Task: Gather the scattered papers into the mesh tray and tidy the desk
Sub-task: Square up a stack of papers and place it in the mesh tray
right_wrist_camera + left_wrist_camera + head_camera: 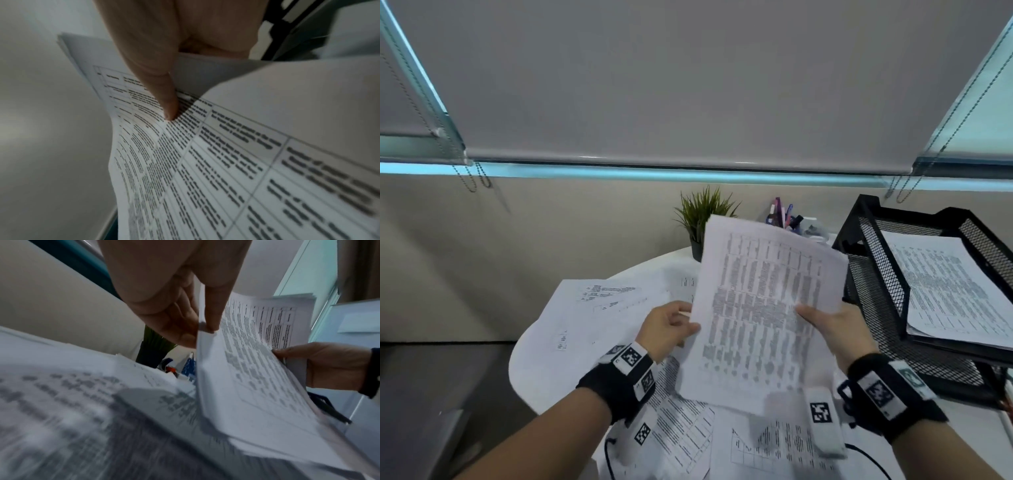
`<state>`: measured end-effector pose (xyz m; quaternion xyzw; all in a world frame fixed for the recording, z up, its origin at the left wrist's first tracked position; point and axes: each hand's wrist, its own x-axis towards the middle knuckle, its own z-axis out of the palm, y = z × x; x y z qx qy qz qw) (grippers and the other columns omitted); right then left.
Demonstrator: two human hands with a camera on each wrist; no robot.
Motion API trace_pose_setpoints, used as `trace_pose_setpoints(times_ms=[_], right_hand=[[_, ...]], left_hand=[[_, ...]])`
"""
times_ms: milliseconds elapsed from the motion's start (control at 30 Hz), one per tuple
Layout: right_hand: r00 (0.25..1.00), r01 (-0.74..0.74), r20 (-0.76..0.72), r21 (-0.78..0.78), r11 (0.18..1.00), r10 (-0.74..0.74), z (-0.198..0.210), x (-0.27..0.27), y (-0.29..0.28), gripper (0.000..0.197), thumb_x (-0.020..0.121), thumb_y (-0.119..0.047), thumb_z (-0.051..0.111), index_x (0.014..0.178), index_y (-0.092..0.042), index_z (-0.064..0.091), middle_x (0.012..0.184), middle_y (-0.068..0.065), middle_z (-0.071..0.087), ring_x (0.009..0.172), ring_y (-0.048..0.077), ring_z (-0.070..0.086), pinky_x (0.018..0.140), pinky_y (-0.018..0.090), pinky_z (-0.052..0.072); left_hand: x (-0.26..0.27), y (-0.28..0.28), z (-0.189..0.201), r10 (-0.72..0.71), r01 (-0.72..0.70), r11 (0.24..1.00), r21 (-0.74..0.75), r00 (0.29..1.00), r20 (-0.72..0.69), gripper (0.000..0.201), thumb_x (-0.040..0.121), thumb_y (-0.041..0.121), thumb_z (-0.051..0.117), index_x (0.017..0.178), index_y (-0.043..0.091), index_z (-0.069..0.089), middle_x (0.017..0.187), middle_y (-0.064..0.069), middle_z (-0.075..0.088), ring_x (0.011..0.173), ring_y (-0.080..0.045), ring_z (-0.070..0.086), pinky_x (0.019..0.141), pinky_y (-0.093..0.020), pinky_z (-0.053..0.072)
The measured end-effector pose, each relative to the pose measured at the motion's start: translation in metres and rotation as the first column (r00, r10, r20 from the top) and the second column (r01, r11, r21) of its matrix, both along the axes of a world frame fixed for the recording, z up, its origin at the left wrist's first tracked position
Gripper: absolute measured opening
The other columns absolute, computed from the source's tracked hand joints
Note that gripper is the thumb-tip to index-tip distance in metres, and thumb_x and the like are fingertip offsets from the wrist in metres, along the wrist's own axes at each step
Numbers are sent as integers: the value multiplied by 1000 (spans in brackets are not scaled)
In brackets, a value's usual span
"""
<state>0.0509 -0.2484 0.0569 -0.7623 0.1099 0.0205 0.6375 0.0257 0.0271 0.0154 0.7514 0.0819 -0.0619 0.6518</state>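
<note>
Both hands hold a stack of printed papers (760, 308) up above the desk. My left hand (671, 329) pinches its left edge, thumb on the printed side and fingers behind, as the left wrist view shows (205, 324). On the right edge, my right hand (822, 325) grips the stack with the thumb (168, 104) pressed on the printed table. More loose papers (599, 308) lie scattered on the white desk (527, 370) below. The black mesh tray (887, 301) stands at the right with a pile of sheets (948, 284) in its upper tier.
A small potted plant (700, 219) and a cup of pens (782, 214) stand at the back of the desk, behind the held stack. A beige wall and a lowered blind rise beyond. The desk's round left edge drops to a dark floor.
</note>
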Motion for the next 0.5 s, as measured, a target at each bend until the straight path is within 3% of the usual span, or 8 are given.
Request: trace_pose_setpoints(times_ms=[67, 133, 167, 233, 267, 333, 400, 500], right_hand=[[998, 1, -70, 33, 999, 1, -14, -11, -13, 37, 77, -10, 71, 114, -10, 64, 100, 4, 72, 96, 27, 67, 96, 54, 46], [991, 15, -133, 81, 997, -4, -26, -23, -24, 58, 64, -16, 80, 118, -8, 60, 107, 9, 70, 98, 30, 65, 97, 55, 45], [988, 25, -151, 116, 993, -8, -34, -28, -30, 73, 50, -25, 88, 115, -9, 61, 107, 10, 70, 98, 31, 66, 95, 53, 46], [983, 46, -183, 153, 987, -17, -48, -36, -41, 96, 22, -39, 94, 108, -6, 65, 102, 12, 72, 92, 32, 67, 90, 51, 49], [977, 68, -209, 160, 985, -34, -56, -39, -47, 94, 25, -38, 94, 107, -2, 65, 99, 14, 72, 90, 34, 68, 89, 51, 49], [961, 127, -264, 179, 976, -77, -61, -46, -51, 61, 56, -14, 87, 108, 7, 63, 101, 22, 70, 87, 36, 67, 93, 54, 47], [943, 174, -311, 165, 971, -116, -69, -51, -55, 38, 69, 2, 73, 105, 11, 63, 102, 26, 68, 89, 39, 66, 95, 56, 45], [926, 218, -348, 187, 958, -142, -76, -54, -57, 31, 75, 8, 67, 105, 13, 62, 104, 30, 66, 90, 40, 66, 94, 55, 46]], left_hand=[[-11, 5, -20, -36, 40, 997, 70, 998, -59, 19, 80, 4, 69, 79, 23, 67, 69, 2, 68, 59, -9, 58, 65, -31, 51], [-17, 11, -40, -40, 57, 985, 166, 994, -106, 21, 79, 8, 70, 73, 29, 68, 83, 2, 71, 77, -13, 65, 84, -39, 53], [-19, 14, -47, -30, 59, 971, 232, 991, -127, 20, 80, 11, 69, 77, 31, 66, 95, 1, 70, 90, -16, 64, 92, -40, 50], [-18, 18, -55, -15, 74, 911, 405, 989, -148, 20, 83, 16, 67, 100, 27, 63, 118, -2, 61, 112, -19, 56, 101, -34, 42], [-16, 18, -56, -5, 84, 873, 481, 987, -163, 33, 84, 19, 65, 116, 21, 59, 126, -4, 55, 119, -20, 51, 103, -31, 39], [-12, 17, -55, 32, 77, 848, 524, 980, -197, 54, 86, 25, 64, 135, 14, 44, 136, -6, 48, 124, -22, 47, 103, -30, 37], [-6, 14, -54, 61, 67, 862, 503, 971, -233, 62, 87, 30, 63, 141, 12, 36, 136, -6, 48, 119, -22, 50, 99, -31, 40], [3, 10, -54, 72, 67, 853, 517, 967, -244, 55, 88, 35, 60, 136, 15, 42, 122, -3, 59, 103, -19, 57, 87, -27, 44]])
